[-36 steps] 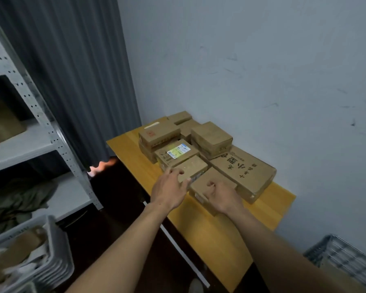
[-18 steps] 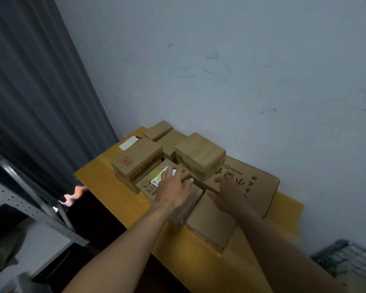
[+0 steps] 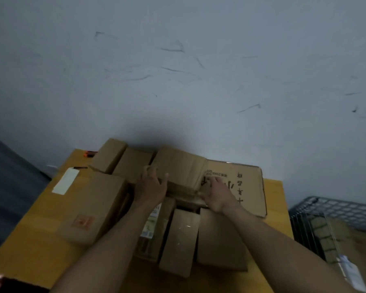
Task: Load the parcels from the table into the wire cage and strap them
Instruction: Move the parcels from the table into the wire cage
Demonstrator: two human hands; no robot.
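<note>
Hands (image 3: 150,188) now around top parcel (image 3: 180,166)

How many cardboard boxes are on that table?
8 seen: two back-left boxes, gripped box, printed flat box, stamped left box, three front boxes. Others may hide underneath.

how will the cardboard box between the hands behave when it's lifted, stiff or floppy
Probably stiff: the cardboard box shows square edges while the left hand and right hand grip its sides. Matte cardboard should not slip much. Weight is unclear, since it is closed; two hands hint at some heft.
</note>
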